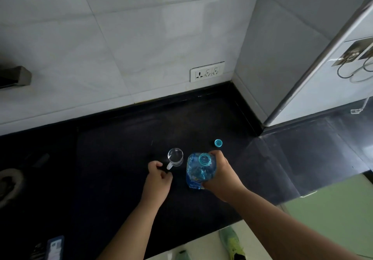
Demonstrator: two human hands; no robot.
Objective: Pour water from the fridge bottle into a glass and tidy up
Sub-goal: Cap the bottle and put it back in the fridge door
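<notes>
A blue plastic water bottle [198,171] stands upright and uncapped on the black counter [121,158], with my right hand [221,174] wrapped around its right side. Its blue cap [218,143] lies on the counter just behind the bottle. A clear glass mug [175,156] stands to the left of the bottle, handle pointing toward me. My left hand [158,179] rests beside that handle with fingers curled, close to it; whether it touches the handle I cannot tell. The water level in the mug is not readable.
A wall socket [207,71] sits on the tiled wall behind the counter. A white cabinet or fridge side [323,82] rises at the right. A dark round object [8,181] lies at the far left, a blue packet [54,246] at the near left edge.
</notes>
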